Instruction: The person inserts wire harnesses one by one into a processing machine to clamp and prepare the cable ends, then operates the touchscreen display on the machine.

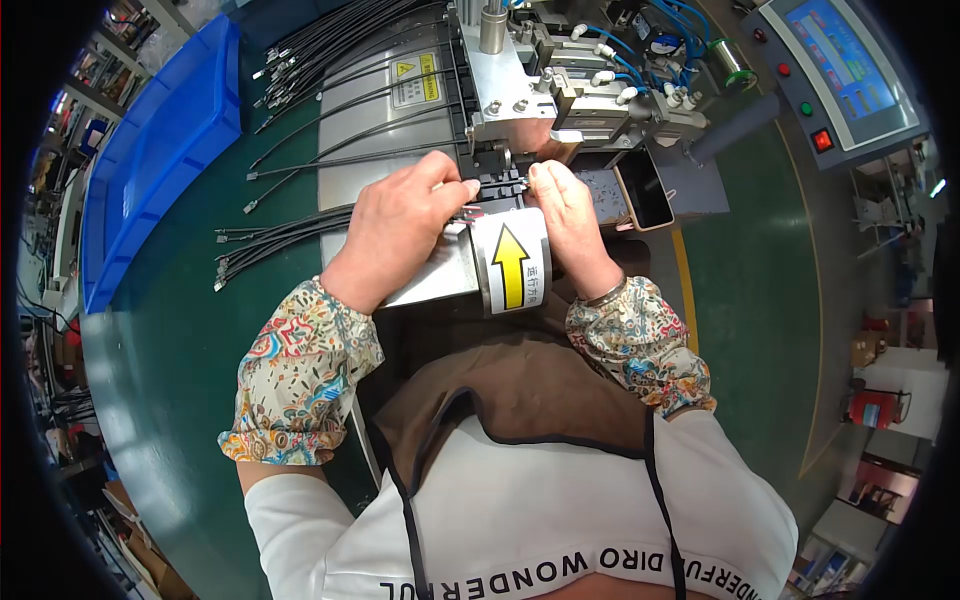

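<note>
My left hand (400, 220) is closed over a bundle of black cables (285, 238); their connector ends stick out to the left, and short reddish wire tips (468, 212) show by its fingers. Its thumb and fingertips reach a row of black clamps (498, 186) on the machine. Across from it, my right hand (567, 205) is pinched at the right end of these clamps. What lies between its fingertips is hidden. Just below the clamps, a curved plate with a yellow arrow (511, 265) sits between both hands.
More black cables (350, 110) lie spaced across the metal machine top (345, 185). A press head (510, 100) stands directly beyond my hands. A blue tray (165, 150) is at the left. Right of the machine are a small open bin (622, 195) and a control panel (845, 70).
</note>
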Demonstrator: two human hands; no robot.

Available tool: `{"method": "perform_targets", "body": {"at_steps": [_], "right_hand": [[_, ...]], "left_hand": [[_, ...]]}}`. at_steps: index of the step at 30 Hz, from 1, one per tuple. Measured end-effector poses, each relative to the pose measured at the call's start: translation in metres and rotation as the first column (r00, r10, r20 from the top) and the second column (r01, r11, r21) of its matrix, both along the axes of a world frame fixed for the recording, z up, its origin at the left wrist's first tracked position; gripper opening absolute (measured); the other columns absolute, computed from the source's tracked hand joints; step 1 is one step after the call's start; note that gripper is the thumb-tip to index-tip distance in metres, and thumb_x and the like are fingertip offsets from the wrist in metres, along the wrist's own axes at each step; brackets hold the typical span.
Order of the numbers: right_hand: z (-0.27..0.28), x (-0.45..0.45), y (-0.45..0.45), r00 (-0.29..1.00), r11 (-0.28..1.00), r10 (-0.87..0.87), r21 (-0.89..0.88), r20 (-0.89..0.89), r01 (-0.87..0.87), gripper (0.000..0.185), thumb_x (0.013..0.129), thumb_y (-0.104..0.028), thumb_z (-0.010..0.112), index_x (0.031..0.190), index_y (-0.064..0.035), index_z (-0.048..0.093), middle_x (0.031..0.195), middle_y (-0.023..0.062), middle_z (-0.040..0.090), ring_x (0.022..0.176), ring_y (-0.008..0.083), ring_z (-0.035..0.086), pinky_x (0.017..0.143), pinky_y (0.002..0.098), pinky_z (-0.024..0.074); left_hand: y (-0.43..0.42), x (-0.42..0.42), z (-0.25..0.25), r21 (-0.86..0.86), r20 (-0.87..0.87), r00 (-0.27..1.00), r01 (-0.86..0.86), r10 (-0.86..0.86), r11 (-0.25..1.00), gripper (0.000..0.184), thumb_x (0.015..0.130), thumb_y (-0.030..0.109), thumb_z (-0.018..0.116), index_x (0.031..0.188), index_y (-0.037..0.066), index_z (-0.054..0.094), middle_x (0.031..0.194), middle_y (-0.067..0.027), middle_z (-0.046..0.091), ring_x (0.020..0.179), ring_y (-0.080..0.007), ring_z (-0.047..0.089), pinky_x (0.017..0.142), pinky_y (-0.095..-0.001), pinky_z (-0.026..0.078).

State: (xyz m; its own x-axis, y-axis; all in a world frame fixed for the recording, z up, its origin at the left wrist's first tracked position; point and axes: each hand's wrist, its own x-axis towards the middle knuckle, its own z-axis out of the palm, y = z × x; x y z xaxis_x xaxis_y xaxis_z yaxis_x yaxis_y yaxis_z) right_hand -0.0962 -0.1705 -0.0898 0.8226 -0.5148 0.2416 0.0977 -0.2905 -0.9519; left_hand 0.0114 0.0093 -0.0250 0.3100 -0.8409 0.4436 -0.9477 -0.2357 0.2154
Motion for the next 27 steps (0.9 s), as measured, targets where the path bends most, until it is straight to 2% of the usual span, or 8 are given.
{"method": "perform_targets", "body": {"at_steps": [4, 8, 11, 14, 17, 21, 23, 27], "right_hand": [[0.016, -0.006, 0.001, 0.991, 0.969, -0.124, -0.209, 0.040, 0.130, 0.015, 0.093, -0.013, 0.060, 0.092, 0.0017, 0.060, 0.076, 0.0100, 0.061, 0.068, 0.0181, 0.061, 0.062, 0.0297, 0.0478], [0.058, -0.023, 0.014, 0.984, 0.954, 0.118, -0.290, 0.137, -0.074, 0.019, 0.078, -0.004, 0.074, 0.093, 0.0010, 0.063, 0.081, 0.0076, 0.062, 0.069, 0.0147, 0.059, 0.063, 0.0281, 0.0487], [0.068, -0.027, 0.023, 0.960, 0.907, 0.172, -0.416, 0.220, -0.067, 0.012, 0.080, -0.002, 0.071, 0.088, -0.0002, 0.062, 0.077, 0.0085, 0.061, 0.067, 0.0210, 0.058, 0.061, 0.0310, 0.0466], [0.066, -0.030, 0.024, 0.956, 0.933, 0.130, -0.359, 0.262, -0.028, 0.010, 0.081, -0.001, 0.070, 0.086, -0.0012, 0.061, 0.075, 0.0094, 0.060, 0.066, 0.0238, 0.057, 0.060, 0.0323, 0.0456], [0.063, -0.030, 0.022, 0.971, 0.946, 0.090, -0.325, 0.224, -0.013, 0.009, 0.082, -0.002, 0.070, 0.084, -0.0013, 0.061, 0.075, 0.0094, 0.060, 0.066, 0.0233, 0.057, 0.060, 0.0322, 0.0460], [0.062, -0.029, 0.020, 0.966, 0.932, 0.069, -0.362, 0.248, 0.026, 0.008, 0.083, -0.002, 0.068, 0.084, -0.0009, 0.060, 0.076, 0.0091, 0.061, 0.066, 0.0218, 0.058, 0.060, 0.0318, 0.0462], [0.062, -0.029, 0.018, 0.976, 0.940, 0.059, -0.341, 0.211, 0.017, 0.007, 0.084, -0.002, 0.067, 0.086, -0.0006, 0.061, 0.077, 0.0085, 0.062, 0.067, 0.0200, 0.059, 0.061, 0.0312, 0.0466], [0.058, -0.031, 0.015, 0.979, 0.968, 0.132, -0.233, 0.157, -0.093, 0.007, 0.085, -0.002, 0.066, 0.090, 0.0007, 0.063, 0.080, 0.0080, 0.063, 0.071, 0.0166, 0.061, 0.064, 0.0289, 0.0486]], "left_hand": [[0.001, 0.003, 0.002, -0.041, -0.110, 0.992, -0.060, 0.055, 0.997, 0.024, 0.075, 0.000, 0.066, 0.096, 0.010, 0.070, 0.093, -0.0065, 0.060, 0.078, -0.0264, 0.064, 0.066, -0.0346, 0.052], [-0.006, -0.006, 0.014, -0.129, -0.483, 0.864, 0.091, -0.143, 0.987, 0.022, 0.075, -0.001, 0.072, 0.097, 0.002, 0.066, 0.088, -0.0092, 0.061, 0.076, -0.0240, 0.061, 0.068, -0.0332, 0.049], [-0.012, -0.018, 0.027, -0.139, -0.651, 0.724, 0.180, -0.227, 0.974, 0.020, 0.078, 0.003, 0.073, 0.095, -0.002, 0.064, 0.082, -0.0096, 0.061, 0.075, -0.0218, 0.060, 0.068, -0.0326, 0.047], [-0.012, -0.020, 0.033, -0.106, -0.727, 0.655, 0.193, -0.208, 0.976, 0.014, 0.081, 0.004, 0.070, 0.093, -0.002, 0.065, 0.083, -0.0090, 0.063, 0.077, -0.0190, 0.061, 0.070, -0.0307, 0.048], [-0.012, -0.022, 0.026, -0.205, -0.755, 0.636, 0.005, -0.161, 0.979, 0.011, 0.082, 0.003, 0.068, 0.092, -0.002, 0.066, 0.085, -0.0092, 0.065, 0.080, -0.0182, 0.063, 0.073, -0.0287, 0.049], [-0.018, -0.014, 0.023, -0.358, -0.383, 0.912, 0.003, -0.149, 0.934, 0.017, 0.078, 0.009, 0.074, 0.092, 0.003, 0.069, 0.083, -0.0117, 0.067, 0.074, -0.0274, 0.065, 0.064, -0.0338, 0.050], [-0.017, -0.023, 0.022, -0.270, -0.572, 0.800, 0.025, -0.181, 0.962, 0.016, 0.076, 0.009, 0.076, 0.089, 0.003, 0.069, 0.080, -0.0108, 0.066, 0.072, -0.0272, 0.063, 0.063, -0.0349, 0.049], [-0.016, -0.020, 0.023, -0.192, -0.626, 0.769, 0.009, -0.130, 0.981, 0.012, 0.079, 0.009, 0.073, 0.088, 0.001, 0.069, 0.076, -0.0131, 0.064, 0.068, -0.0284, 0.061, 0.061, -0.0355, 0.047]]}}
